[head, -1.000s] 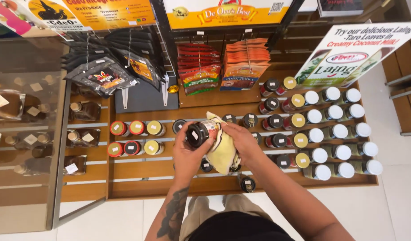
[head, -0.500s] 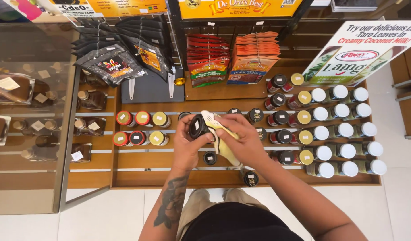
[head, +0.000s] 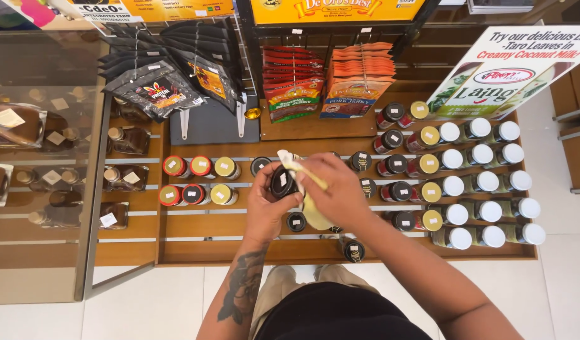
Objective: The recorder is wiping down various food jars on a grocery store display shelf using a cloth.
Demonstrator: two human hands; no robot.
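Observation:
My left hand (head: 268,204) holds a small jar with a black lid (head: 282,182) above a wooden display shelf (head: 208,249). My right hand (head: 334,186) presses a pale yellow cloth (head: 302,173) against the jar's lid and side; the cloth hangs down below my palm. Other black-lidded jars (head: 296,221) stand on the shelf right under my hands, partly hidden by them.
Jars with red and gold lids (head: 199,179) stand to the left, rows of white-lidded and gold-lidded jars (head: 479,182) to the right. Hanging snack packets (head: 328,79) and dark pouches (head: 170,79) line the back. A glass case (head: 38,170) is at left, a printed sign (head: 510,69) at right.
My hands stay together on the jar; the cloth has shifted over the lid as my right hand rubs it. The view has tilted slightly.

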